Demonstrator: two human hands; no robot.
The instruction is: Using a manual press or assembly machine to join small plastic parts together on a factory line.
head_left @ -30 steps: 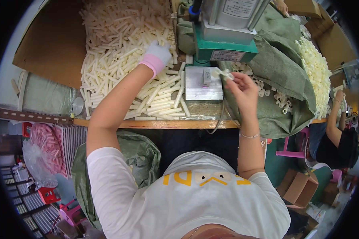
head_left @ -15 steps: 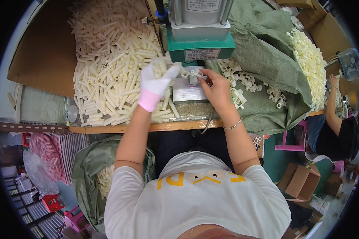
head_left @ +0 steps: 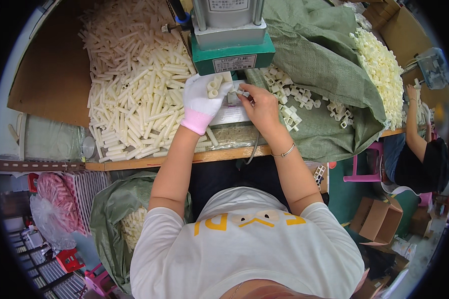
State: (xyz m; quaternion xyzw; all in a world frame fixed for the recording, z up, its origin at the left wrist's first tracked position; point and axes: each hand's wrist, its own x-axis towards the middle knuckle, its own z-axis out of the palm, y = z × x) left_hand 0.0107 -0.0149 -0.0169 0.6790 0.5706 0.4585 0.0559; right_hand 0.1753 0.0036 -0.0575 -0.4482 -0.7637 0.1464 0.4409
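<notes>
My left hand (head_left: pixel 197 98), in a white glove with a pink cuff, is closed around a few cream plastic tubes (head_left: pixel 213 89), their round ends facing up. Bare and wearing a bracelet, my right hand (head_left: pixel 262 107) pinches a small white plastic connector (head_left: pixel 240 91) between thumb and fingertips. That connector is at a small block on the metal base plate (head_left: pixel 228 116), beneath the green and silver press (head_left: pixel 233 56). The fingers of my left hand are just left of the block. Part of the connector is hidden by my fingers.
A heap of cream tubes (head_left: pixel 134 94) covers the table's left side against cardboard. On the right, loose connectors (head_left: pixel 290 117) lie on a green woven sack (head_left: pixel 329 79), with a larger connector pile (head_left: pixel 376 74) beyond. The wooden table edge (head_left: pixel 184 158) runs nearest me. Another person works at far right.
My left hand has moved right, closer to the block under the press, still holding tubes. My right hand stays at the connector. The whole view has shifted slightly.
</notes>
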